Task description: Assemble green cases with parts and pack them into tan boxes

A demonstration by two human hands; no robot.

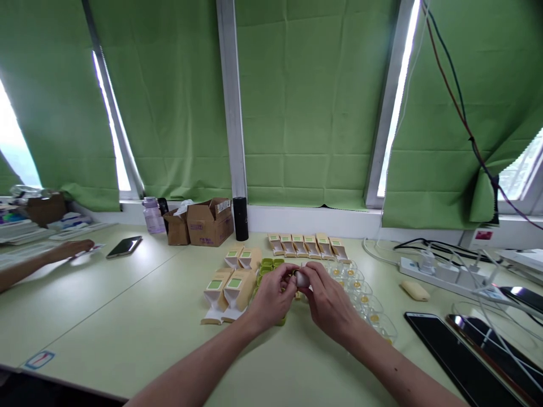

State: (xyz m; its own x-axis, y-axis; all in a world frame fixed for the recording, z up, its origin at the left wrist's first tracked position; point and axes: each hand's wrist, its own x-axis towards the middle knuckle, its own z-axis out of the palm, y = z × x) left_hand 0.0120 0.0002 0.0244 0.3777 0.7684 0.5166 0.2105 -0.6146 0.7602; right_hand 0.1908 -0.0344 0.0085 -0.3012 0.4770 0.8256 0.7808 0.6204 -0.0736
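Above the table's middle, my left hand and my right hand meet at the fingertips. Between them is a small whitish rounded piece with a dark spot at its left end; its kind is not clear. My right fingers wrap round it, and my left fingers pinch at its left end. Small green cups stand behind and beside my left hand, partly hidden by it. Several clear plastic cups with yellow centres stand in rows to the right of my right hand. Left of my hands lie opened cardboard cartons with green labels.
More cartons line the back. Behind them stand a black cylinder, a brown box and a purple bottle. Phones and a power strip with cables lie right. Another person's hand is far left, near a phone.
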